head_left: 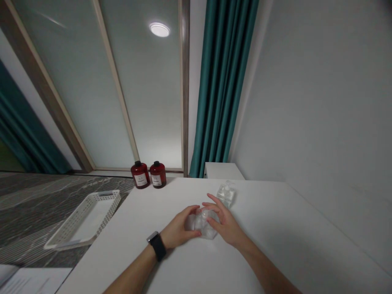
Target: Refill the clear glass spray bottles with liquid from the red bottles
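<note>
Head view: clear container (201,223) held at left side by left grip (180,228), upper right by right grip (226,222).

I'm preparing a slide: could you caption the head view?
Left hand and right hand around a clear object on a white table, red bottles beyond.

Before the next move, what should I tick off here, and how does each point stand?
1. Left hand on the clear item: ok, thumb and fingers straddle it.
2. Right hand at the same item: ok, thumb reaches over it.
3. Item's contents readable: cannot tell, fingers partly hide it.
4. Second clear object away from the table's far edge: not ok, it stands near it.
5. Red bottles upright: ok.
</note>
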The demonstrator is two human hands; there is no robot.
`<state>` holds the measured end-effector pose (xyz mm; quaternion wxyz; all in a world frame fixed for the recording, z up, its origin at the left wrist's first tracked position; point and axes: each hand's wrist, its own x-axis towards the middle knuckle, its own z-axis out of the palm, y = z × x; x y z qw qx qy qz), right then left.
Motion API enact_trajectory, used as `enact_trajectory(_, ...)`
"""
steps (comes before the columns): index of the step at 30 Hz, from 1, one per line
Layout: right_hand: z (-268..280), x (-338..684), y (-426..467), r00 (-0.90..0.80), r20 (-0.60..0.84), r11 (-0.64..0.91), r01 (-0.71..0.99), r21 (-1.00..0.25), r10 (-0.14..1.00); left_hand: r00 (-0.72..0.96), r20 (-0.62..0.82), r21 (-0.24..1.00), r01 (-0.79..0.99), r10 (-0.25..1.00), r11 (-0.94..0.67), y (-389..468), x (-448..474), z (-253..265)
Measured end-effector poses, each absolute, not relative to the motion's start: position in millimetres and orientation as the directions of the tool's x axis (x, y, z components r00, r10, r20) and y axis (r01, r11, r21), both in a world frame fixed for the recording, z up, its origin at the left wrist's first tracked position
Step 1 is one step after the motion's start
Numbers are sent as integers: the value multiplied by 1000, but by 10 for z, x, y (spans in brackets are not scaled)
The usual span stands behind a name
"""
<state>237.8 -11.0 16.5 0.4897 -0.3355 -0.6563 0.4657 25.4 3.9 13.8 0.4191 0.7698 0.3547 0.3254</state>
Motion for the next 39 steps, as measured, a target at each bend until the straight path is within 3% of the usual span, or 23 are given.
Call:
enact_trajectory(9,-7,2306,-47,-174,381,392,35,-919,908,474,271,857,277,838,-434,-10,321,113)
enact_trajectory(17,144,2335,-108,-283,291,306,9,-952,914,569,194,882,256,799,-396,65,209,196)
enact_trajectory(29,48,2258,-109,-163,326,330,-3,-944,931,455,252,837,340,854,-428,-22,303,104)
enact_trajectory(35,25,2233,-102,-121,303,301,-32,-953,945,496,280,793,363,822,-490,-15,276,71)
enact_trajectory(39,43,2243,-109,-139,301,302,-19,-953,943,507,265,827,317,820,-464,-6,258,124)
